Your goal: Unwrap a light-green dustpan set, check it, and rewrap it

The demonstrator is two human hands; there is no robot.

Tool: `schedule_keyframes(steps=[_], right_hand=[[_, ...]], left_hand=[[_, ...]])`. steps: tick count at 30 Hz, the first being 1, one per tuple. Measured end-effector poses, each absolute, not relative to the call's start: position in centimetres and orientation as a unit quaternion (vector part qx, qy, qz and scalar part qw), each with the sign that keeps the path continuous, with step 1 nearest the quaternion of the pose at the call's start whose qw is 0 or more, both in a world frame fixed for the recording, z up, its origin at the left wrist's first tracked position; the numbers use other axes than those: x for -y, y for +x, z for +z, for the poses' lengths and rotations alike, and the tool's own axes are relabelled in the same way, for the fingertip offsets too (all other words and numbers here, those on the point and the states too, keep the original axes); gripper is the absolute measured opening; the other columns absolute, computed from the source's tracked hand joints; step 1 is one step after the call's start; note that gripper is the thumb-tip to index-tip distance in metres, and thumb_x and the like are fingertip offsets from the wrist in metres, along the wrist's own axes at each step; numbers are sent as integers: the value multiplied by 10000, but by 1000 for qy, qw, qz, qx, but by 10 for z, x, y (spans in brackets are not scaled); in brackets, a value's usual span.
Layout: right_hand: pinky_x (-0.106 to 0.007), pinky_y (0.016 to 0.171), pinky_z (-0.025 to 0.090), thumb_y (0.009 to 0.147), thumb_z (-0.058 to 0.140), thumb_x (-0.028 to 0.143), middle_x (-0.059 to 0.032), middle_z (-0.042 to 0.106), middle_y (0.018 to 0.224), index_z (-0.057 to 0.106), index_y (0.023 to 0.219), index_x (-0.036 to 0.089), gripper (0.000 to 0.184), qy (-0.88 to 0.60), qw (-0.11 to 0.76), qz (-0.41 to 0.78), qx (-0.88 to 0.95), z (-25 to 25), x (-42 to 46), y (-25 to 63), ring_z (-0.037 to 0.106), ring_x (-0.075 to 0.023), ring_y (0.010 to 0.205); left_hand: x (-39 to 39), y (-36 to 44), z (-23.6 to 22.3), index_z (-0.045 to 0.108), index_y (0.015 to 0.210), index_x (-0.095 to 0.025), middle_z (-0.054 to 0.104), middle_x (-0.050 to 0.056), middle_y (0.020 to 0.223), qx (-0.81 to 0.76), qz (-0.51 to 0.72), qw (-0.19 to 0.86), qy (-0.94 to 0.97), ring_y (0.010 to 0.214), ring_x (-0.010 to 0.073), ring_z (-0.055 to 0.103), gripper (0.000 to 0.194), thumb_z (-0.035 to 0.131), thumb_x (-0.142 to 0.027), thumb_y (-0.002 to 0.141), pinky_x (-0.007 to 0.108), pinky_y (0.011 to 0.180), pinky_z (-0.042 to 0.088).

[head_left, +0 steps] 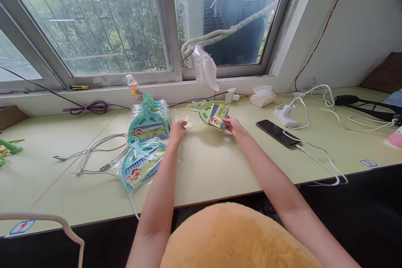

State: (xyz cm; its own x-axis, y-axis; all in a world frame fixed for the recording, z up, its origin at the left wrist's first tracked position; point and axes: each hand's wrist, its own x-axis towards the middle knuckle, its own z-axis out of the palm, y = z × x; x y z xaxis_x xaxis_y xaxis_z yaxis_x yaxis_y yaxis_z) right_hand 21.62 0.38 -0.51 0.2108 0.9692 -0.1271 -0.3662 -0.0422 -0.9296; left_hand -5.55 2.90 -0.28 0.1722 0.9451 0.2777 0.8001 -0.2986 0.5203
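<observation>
A light green dustpan-and-brush set (204,114), with a printed label and dark bristles, is tilted above the table. My right hand (232,126) grips it at its right edge, and its looped handle points left. To its left, my left hand (179,129) has its fingers curled at a crinkled clear plastic bag (190,122), which they seem to pinch. Left of that hand stand several blue-green dustpan sets in clear wrapping (147,123). Another wrapped blue-green dustpan set (141,165) lies in front of them, partly behind my left forearm.
Grey cables (91,155) coil at the left. A bottle (134,88) stands behind the dustpans. On the right lie a phone (278,132), a white power strip (284,117) with cords, and a tissue pack (262,97). A round, furry tan object (232,238) fills the near edge.
</observation>
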Motion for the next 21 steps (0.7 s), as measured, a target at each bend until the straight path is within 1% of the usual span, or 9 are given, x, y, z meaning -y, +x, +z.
schedule_keyframes(steps=[1,3,4,6,9,13,15,19,21], right_hand=[[-212,583,581,884,575,45,-39,762,817,677,931,141,148,-476,616,542,317,-5,-3,217,697,-119,620],[-218,603,587,879,579,45,-39,762,828,679,926,143,148,-483,615,538,316,-5,-3,219,700,-121,631],[-219,608,588,876,582,45,-39,763,831,680,925,144,147,-487,613,535,317,-5,-3,220,699,-122,632],[-219,608,587,871,589,49,-42,766,846,683,938,147,151,-495,608,530,325,-6,-4,222,699,-124,636],[-217,603,590,873,590,51,-53,772,878,687,960,144,159,-497,586,535,351,-7,-4,226,704,-126,644],[-198,579,590,871,594,26,-62,767,836,695,927,124,152,-502,531,564,384,-4,-3,233,698,-118,608],[-186,544,577,860,597,3,-60,760,797,701,918,116,164,-513,500,576,394,-3,-2,237,684,-111,569],[-199,497,565,836,618,-9,-66,754,749,704,961,116,197,-543,466,577,394,-1,1,243,664,-122,517],[-236,518,586,839,632,13,-73,754,743,700,1026,122,227,-544,474,573,389,-1,5,244,671,-144,517]], left_hand=[[-28,-56,-4,690,1241,-134,715,126,1178,-580,257,130,762,1079,218,657,403,611,-78,850,307,969,495],[-26,-54,-4,682,1270,-152,698,142,1193,-591,211,106,772,1172,261,611,447,702,-171,824,327,990,481],[-25,-53,-4,675,1288,-156,686,152,1208,-600,193,84,772,1191,267,598,455,696,-183,834,328,996,475],[-23,-51,-4,686,1270,-139,675,171,1199,-621,166,41,765,1150,256,615,393,594,-134,887,317,980,480],[-23,-51,-2,738,1135,-99,681,190,1120,-643,139,6,753,1084,252,633,360,462,-52,908,312,942,500],[-22,-54,2,743,1085,-106,685,187,1084,-643,125,-19,755,1180,283,582,293,520,-88,895,325,963,501],[-20,-54,5,749,1044,-98,693,195,1031,-645,108,-45,755,1172,301,584,265,544,-93,877,349,959,507],[-17,-53,8,754,993,-75,701,214,968,-650,89,-72,751,1079,307,634,354,458,13,819,385,924,519],[-18,-54,6,753,992,-69,701,218,983,-650,98,-71,750,1066,311,644,364,448,11,810,397,924,519]])
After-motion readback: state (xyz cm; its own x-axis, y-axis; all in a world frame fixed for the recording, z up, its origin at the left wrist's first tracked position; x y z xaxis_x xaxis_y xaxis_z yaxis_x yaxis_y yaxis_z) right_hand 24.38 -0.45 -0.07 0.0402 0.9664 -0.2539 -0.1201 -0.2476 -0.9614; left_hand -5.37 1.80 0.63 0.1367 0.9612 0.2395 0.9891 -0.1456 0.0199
